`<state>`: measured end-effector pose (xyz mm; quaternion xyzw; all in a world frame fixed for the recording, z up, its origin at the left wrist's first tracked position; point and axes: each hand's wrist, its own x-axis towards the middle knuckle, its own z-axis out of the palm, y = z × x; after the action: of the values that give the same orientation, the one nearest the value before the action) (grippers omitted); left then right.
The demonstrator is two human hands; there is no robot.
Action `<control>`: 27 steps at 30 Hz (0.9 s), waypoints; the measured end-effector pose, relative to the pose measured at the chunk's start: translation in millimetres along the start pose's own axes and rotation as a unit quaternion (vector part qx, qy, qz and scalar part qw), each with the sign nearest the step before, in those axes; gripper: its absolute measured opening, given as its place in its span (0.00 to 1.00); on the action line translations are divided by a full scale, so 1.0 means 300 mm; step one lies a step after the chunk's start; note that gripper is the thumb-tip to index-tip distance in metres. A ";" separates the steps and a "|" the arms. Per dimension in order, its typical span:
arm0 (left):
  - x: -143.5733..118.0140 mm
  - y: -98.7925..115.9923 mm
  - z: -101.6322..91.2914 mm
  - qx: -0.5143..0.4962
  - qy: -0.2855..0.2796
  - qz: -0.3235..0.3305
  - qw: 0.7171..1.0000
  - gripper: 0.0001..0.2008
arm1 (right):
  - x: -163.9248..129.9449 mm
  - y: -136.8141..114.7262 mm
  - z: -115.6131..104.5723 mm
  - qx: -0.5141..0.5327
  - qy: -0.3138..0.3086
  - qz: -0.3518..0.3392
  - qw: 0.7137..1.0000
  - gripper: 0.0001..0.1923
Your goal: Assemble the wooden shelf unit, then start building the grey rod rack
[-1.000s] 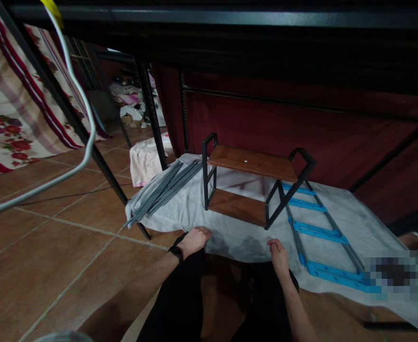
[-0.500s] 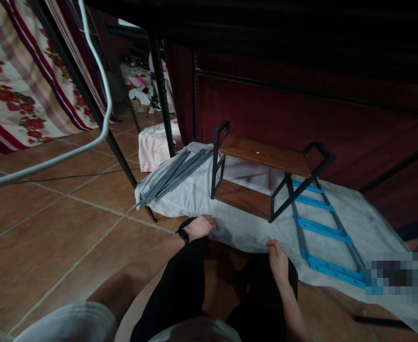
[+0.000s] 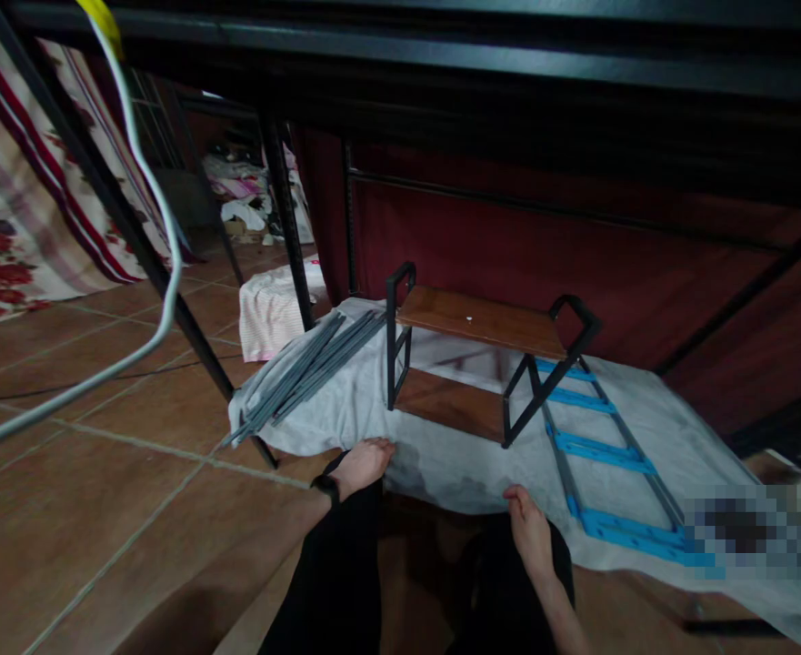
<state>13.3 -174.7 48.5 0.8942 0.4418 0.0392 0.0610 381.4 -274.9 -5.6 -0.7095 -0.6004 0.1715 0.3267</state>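
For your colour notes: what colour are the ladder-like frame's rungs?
Bright blue rungs, head view.

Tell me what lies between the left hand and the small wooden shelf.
Only bare grey cloth between left hand and shelf, head view.

shelf upright beyond both hands | grey rods bundled, beyond left hand | blue-runged frame flat, beyond right hand | striped cloth far left
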 end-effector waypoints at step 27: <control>0.040 0.011 0.016 -0.101 -0.014 -0.085 0.991 0.16 | 0.001 -0.051 0.071 0.155 0.105 0.056 0.981 0.12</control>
<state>23.7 -167.5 44.3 0.8429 0.5094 0.0653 0.1604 356.7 -268.3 -10.8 -0.6968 -0.4885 0.2052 0.4834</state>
